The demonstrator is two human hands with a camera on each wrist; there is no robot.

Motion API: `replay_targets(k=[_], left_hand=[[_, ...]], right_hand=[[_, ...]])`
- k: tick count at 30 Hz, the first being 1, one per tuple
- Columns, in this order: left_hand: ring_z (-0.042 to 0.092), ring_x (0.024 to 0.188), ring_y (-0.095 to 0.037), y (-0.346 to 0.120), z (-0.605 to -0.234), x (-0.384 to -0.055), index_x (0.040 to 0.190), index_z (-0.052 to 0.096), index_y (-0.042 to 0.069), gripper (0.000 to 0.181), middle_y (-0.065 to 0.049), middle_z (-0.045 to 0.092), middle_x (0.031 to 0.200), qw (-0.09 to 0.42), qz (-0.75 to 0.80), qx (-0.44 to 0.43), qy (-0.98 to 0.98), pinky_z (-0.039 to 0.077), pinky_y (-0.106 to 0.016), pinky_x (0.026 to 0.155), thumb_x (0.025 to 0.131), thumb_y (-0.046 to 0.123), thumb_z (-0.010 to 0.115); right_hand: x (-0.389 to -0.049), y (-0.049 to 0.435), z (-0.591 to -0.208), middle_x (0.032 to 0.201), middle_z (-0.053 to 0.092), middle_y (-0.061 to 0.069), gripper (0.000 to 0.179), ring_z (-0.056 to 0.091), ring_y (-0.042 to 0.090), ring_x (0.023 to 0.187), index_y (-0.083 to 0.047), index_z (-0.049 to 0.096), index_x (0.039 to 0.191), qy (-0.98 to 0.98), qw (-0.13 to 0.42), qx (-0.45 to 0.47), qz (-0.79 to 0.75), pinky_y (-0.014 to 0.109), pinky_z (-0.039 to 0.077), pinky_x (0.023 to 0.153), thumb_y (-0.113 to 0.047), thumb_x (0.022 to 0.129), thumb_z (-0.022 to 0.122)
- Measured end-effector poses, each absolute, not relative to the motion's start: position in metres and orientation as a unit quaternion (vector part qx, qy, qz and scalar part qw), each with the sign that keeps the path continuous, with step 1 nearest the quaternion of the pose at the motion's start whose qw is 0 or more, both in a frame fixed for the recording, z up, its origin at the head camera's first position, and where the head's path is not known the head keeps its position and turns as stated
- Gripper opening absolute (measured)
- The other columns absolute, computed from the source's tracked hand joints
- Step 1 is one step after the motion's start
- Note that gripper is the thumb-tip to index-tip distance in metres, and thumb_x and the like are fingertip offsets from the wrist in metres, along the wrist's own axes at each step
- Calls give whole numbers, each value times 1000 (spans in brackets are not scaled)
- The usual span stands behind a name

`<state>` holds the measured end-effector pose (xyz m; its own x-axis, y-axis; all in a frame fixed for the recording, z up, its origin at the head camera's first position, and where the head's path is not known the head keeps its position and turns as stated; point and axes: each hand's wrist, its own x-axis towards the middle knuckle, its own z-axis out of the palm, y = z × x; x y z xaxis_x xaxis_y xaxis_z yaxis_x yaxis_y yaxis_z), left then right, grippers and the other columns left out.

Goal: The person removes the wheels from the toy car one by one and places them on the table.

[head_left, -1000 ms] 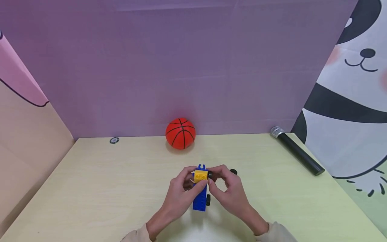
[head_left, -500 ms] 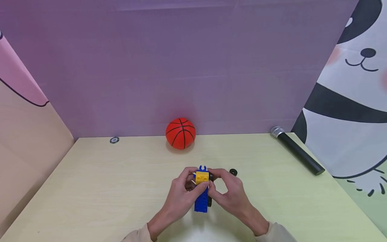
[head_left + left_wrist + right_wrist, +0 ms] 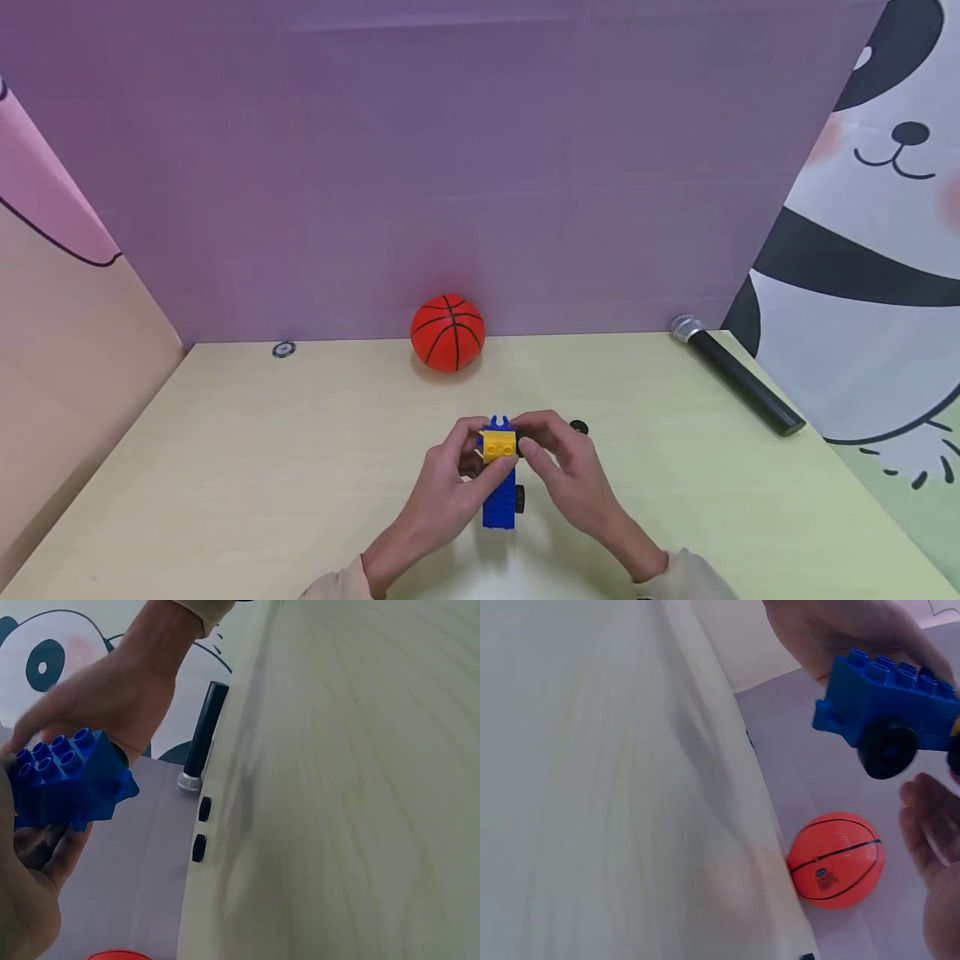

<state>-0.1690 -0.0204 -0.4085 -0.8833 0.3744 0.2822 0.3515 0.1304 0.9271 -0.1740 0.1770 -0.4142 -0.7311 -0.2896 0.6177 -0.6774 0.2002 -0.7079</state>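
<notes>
A toy vehicle of blue building blocks is held up over the table, a yellow block near its far end. My left hand grips it from the left, thumb on the yellow block. On the right side, my right hand has thumb and index finger at a black front wheel, pinching it, mostly hidden by the fingers. A black rear wheel shows on the vehicle's side in the right wrist view. In the left wrist view, studs cover the blue block.
Loose black wheels lie beyond my right hand, one wheel showing in the head view. A red toy basketball rests at the table's back edge. A black microphone lies at the right, a small round disc at back left.
The vehicle has tipped slightly and shifted a little toward me. My right thumb has moved up along the front wheel, away from the blue side. My left hand keeps its grip.
</notes>
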Motion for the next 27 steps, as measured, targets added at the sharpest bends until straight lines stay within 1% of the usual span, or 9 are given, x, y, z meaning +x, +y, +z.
replay_targets(k=[3, 5, 7, 9, 12, 16, 18, 20, 27], left_hand=[[67, 83, -16, -20, -408, -169, 134, 51, 7, 39, -2, 73, 105, 10, 618, 243, 748, 56, -27, 81, 103, 26, 67], [67, 83, -16, -21, -408, -169, 133, 52, 6, 39, -3, 73, 107, 7, 621, 241, 746, 56, -26, 81, 103, 25, 67], [67, 83, -16, -23, -408, -169, 132, 52, 5, 38, -4, 74, 107, 6, 622, 237, 746, 55, -26, 81, 103, 24, 68], [66, 83, -15, -23, -409, -169, 131, 52, 6, 37, -4, 74, 107, 7, 619, 235, 749, 55, -25, 80, 103, 24, 68], [66, 81, -15, -23, -410, -169, 131, 52, 7, 37, -2, 74, 104, 8, 610, 236, 756, 56, -26, 79, 102, 25, 68], [67, 79, -14, -20, -409, -169, 131, 52, 7, 39, -1, 74, 103, 2, 605, 235, 761, 57, -27, 77, 102, 28, 69], [67, 79, -13, -19, -409, -168, 131, 52, 7, 40, -2, 74, 104, 1, 603, 230, 764, 57, -26, 77, 102, 29, 69], [67, 79, -13, -18, -409, -168, 130, 52, 8, 40, -2, 74, 105, 0, 601, 226, 766, 56, -26, 77, 102, 30, 69], [66, 80, -14, -18, -411, -168, 129, 52, 10, 38, 0, 73, 103, -6, 598, 238, 765, 57, -28, 78, 101, 27, 70]], right_hand=[[-172, 177, -414, 105, 67, 7, 18, 68, 17, 90, 1, 61, 123, -753, 119, 286, 580, 28, 57, 84, -1, 108, 51], [-171, 177, -415, 102, 67, 7, 19, 66, 19, 84, 1, 61, 123, -750, 104, 285, 588, 29, 58, 80, -1, 108, 51], [-171, 176, -416, 103, 68, 8, 20, 67, 19, 86, 1, 61, 124, -751, 112, 292, 582, 29, 59, 81, 2, 106, 52], [-171, 175, -417, 107, 69, 8, 21, 68, 19, 89, 0, 63, 122, -753, 135, 301, 569, 30, 58, 84, 5, 104, 55], [-172, 173, -419, 107, 71, 7, 24, 69, 18, 90, -1, 65, 118, -766, 200, 316, 523, 27, 57, 86, 10, 97, 60], [-173, 170, -418, 98, 73, 6, 31, 66, 17, 79, -1, 67, 112, -772, 300, 334, 449, 24, 57, 79, 11, 84, 65], [-173, 169, -417, 97, 73, 6, 33, 65, 15, 77, -1, 67, 111, -772, 328, 339, 427, 22, 56, 78, 11, 80, 66], [-173, 168, -416, 98, 73, 7, 34, 66, 16, 77, 0, 67, 112, -771, 341, 344, 414, 21, 56, 79, 10, 79, 67], [-173, 171, -413, 104, 72, 10, 39, 68, 20, 83, 2, 65, 118, -766, 339, 374, 399, 20, 55, 84, 12, 80, 64]])
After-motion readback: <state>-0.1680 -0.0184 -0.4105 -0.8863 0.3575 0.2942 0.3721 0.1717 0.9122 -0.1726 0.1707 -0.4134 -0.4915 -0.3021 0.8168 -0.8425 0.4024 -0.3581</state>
